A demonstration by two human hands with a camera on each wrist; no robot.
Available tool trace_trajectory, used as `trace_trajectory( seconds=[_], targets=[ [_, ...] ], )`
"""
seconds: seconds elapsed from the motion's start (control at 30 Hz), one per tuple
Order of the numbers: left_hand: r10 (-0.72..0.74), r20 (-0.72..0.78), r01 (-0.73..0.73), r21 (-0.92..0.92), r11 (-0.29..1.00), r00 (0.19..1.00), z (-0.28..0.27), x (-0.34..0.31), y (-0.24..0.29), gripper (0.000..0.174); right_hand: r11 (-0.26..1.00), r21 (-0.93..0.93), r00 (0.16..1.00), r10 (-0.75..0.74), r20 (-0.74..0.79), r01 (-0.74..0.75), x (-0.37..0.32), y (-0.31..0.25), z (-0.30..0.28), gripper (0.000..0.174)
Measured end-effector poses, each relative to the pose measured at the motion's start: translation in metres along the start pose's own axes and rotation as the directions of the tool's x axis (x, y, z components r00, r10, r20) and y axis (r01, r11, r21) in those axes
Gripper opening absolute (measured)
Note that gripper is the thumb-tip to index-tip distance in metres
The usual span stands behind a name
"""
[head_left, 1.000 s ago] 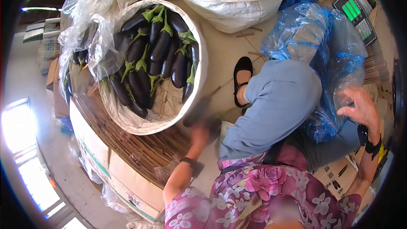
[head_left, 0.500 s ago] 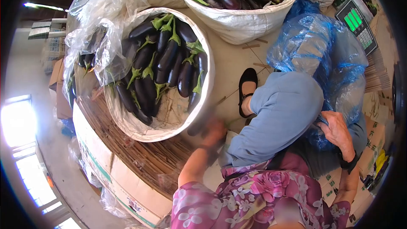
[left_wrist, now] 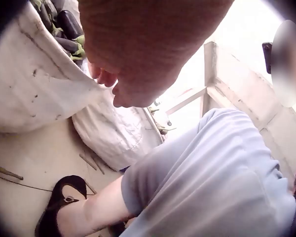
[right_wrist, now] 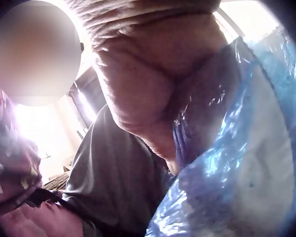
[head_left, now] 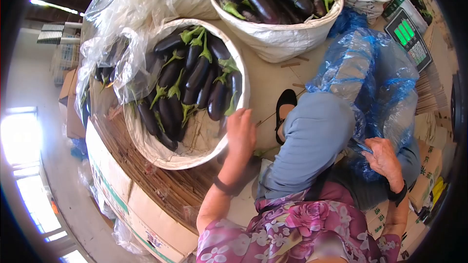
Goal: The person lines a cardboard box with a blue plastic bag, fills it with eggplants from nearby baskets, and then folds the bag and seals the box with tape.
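Note:
My left hand [head_left: 241, 136] is at the right rim of a white woven basket [head_left: 246, 75] holding dark purple eggplants [head_left: 197, 73] with green stems. In the left wrist view its fingers [left_wrist: 102, 76] bend loosely beside the rim, and no item shows between them. By my right knee, my right hand [head_left: 382, 158] pinches the gathered edge of a blue translucent plastic bag [head_left: 360, 68]. The right wrist view shows the film [right_wrist: 207, 182] bunched at my thumb, with my palm hiding most of the grip. Beside my left wrist lies a dark shape [head_left: 251, 169], partly covered by my forearm.
A second white basket [head_left: 285, 39] piled with eggplants stands ahead. A digital scale display [head_left: 408, 39] glows green at the far right. Flattened cardboard [head_left: 161, 185] is stacked under the nearer basket, and clear plastic sheeting [head_left: 126, 24] drapes its left side. My black shoe [head_left: 285, 104] rests on the tiled floor.
My left hand has risen from the floor beside the basket up to its rim. My right hand came down from the bag's right side and took hold of its edge by my knee.

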State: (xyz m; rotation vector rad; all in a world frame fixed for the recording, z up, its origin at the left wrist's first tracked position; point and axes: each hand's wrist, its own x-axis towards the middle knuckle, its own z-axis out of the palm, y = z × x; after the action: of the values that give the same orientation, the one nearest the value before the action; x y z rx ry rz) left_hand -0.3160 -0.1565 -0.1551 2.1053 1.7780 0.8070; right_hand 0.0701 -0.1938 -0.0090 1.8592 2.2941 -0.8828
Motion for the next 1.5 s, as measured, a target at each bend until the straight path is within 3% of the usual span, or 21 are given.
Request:
trace_trajectory(
  seconds=[0.13,0.2,0.37,0.47,0.53,0.57,0.7,0.77,0.87,0.93,0.97,1.0,1.03,1.1,1.23,1.3,1.33,1.5],
  targets=[
    [-0.033,-0.016,0.034,0.029,0.999,0.999,0.001,-0.004,-0.01,0.044,0.999,-0.03,0.999,0.022,0.027,-0.021,-0.001,-0.005,-0.005,0.018],
    [-0.077,-0.045,0.08,0.065,0.995,0.996,0.001,-0.004,0.002,0.043,0.998,-0.005,0.997,-0.062,-0.043,0.062,-0.005,0.0,-0.001,0.02],
    [-0.039,0.003,0.039,0.064,0.997,0.999,0.006,-0.01,0.003,0.041,0.996,0.034,0.996,-0.08,-0.051,0.081,-0.008,0.012,0.004,0.023],
    [-0.05,0.001,0.05,0.009,0.999,0.999,-0.002,-0.005,0.006,0.037,0.989,0.132,0.996,-0.064,-0.062,0.071,-0.012,0.015,0.007,0.03],
    [-0.14,-0.065,0.131,-0.126,0.983,0.988,-0.009,0.0,-0.002,0.032,0.949,0.311,0.995,-0.02,-0.094,0.048,-0.015,0.013,0.003,0.037],
    [-0.109,-0.105,0.105,-0.042,0.994,0.989,-0.011,0.006,-0.014,0.03,0.949,0.311,0.995,-0.022,-0.093,0.05,-0.016,0.014,0.003,0.037],
    [-0.413,0.078,0.419,-0.109,0.901,0.908,-0.009,0.016,-0.103,0.033,0.954,0.301,0.999,0.016,-0.043,-0.002,-0.021,0.016,0.003,0.042],
    [-0.435,0.128,0.441,-0.019,0.897,0.891,-0.008,0.025,-0.139,0.038,0.96,0.28,0.999,0.001,-0.046,0.012,-0.022,0.014,0.002,0.043],
    [-0.55,0.252,0.585,-0.088,0.806,0.796,0.014,0.045,-0.19,0.04,0.972,0.233,0.999,0.031,-0.019,-0.025,-0.018,0.01,0.003,0.045],
    [-0.579,0.282,0.643,-0.367,0.672,0.765,0.037,0.088,-0.167,0.037,0.978,0.206,1.0,0.024,0.018,-0.027,-0.01,0.009,0.002,0.046],
    [-0.61,0.318,0.667,-0.544,0.51,0.726,0.049,0.103,-0.155,0.035,0.981,0.192,0.998,0.026,0.052,-0.036,-0.008,0.009,0.002,0.047],
    [-0.625,0.414,0.728,-0.55,0.408,0.662,0.054,0.122,-0.143,0.033,0.982,0.187,0.997,0.022,0.072,-0.035,-0.005,0.009,0.001,0.043],
    [-0.625,0.413,0.727,-0.558,0.401,0.662,0.068,0.136,-0.152,0.033,0.984,0.177,0.997,0.021,0.074,-0.033,-0.001,0.007,-0.001,0.043],
    [-0.598,0.546,0.722,-0.688,0.079,0.586,0.103,0.153,-0.178,0.023,0.99,0.137,0.988,0.02,0.154,-0.041,0.004,0.003,-0.006,0.039],
    [-0.623,0.514,0.624,-0.78,-0.054,0.589,0.117,0.158,-0.195,0.015,0.99,0.139,0.98,0.011,0.199,-0.039,0.011,0.003,-0.007,0.038],
    [-0.586,0.514,0.49,-0.844,-0.216,0.626,0.094,0.153,-0.178,0.007,0.986,0.16,0.985,0.023,0.173,-0.051,0.011,0.01,0.0,0.039],
    [-0.456,0.538,0.469,-0.843,-0.265,0.709,0.084,0.146,-0.179,0.004,0.982,0.178,0.987,0.036,0.154,-0.063,0.009,0.011,0.004,0.04],
    [-0.4,0.503,0.413,-0.862,-0.293,0.766,0.052,0.083,-0.14,0.016,0.986,0.161,0.976,0.017,0.215,-0.052,0.012,0.008,-0.006,0.045]
  ],
)
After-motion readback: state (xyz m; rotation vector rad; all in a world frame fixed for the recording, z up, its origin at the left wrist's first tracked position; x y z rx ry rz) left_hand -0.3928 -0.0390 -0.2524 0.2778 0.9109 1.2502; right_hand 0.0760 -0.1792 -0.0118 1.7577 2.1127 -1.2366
